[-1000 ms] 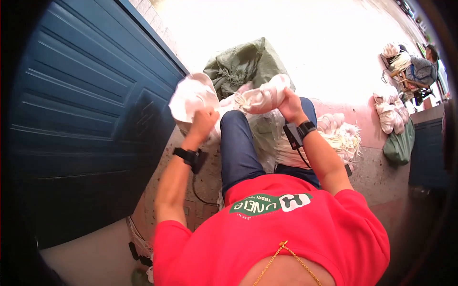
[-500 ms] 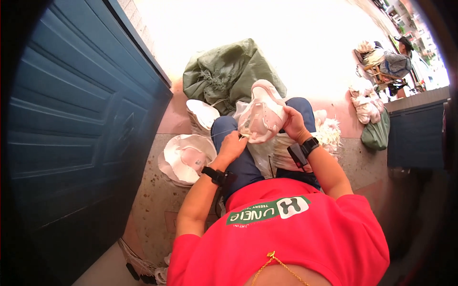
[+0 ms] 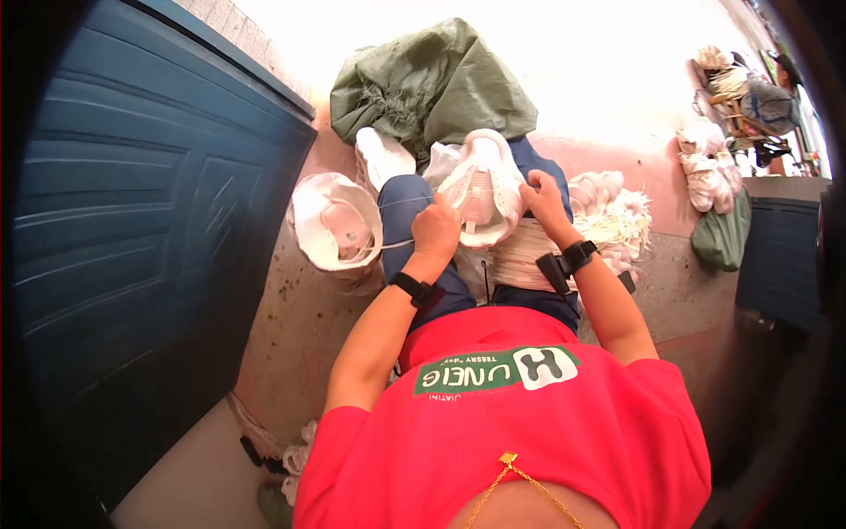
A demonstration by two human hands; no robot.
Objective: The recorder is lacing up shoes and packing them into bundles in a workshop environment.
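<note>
A white and pale pink shoe upper (image 3: 483,187) rests over my knees, its toe pointing away from me and its opening facing up. My left hand (image 3: 438,231) is closed at its left edge, and a thin white lace (image 3: 401,245) trails from that hand toward the left. What lies between those fingertips is partly hidden. On the other side, my right hand (image 3: 546,204) pinches the upper's right edge between thumb and fingers. Dark straps with small boxes sit on both wrists.
Nested shoe uppers (image 3: 328,196) stand left of my knee, with a white piece (image 3: 385,159) beyond them. A green sack (image 3: 432,88) lies ahead. Bundled laces (image 3: 617,216) sit by my right leg. A blue door (image 3: 167,220) rises at left; bundles (image 3: 705,172) lie farther right.
The upper has turned more upright and faces me more squarely. My left hand has moved up along its left edge, and my right hand has shifted slightly. The view has shifted a little too.
</note>
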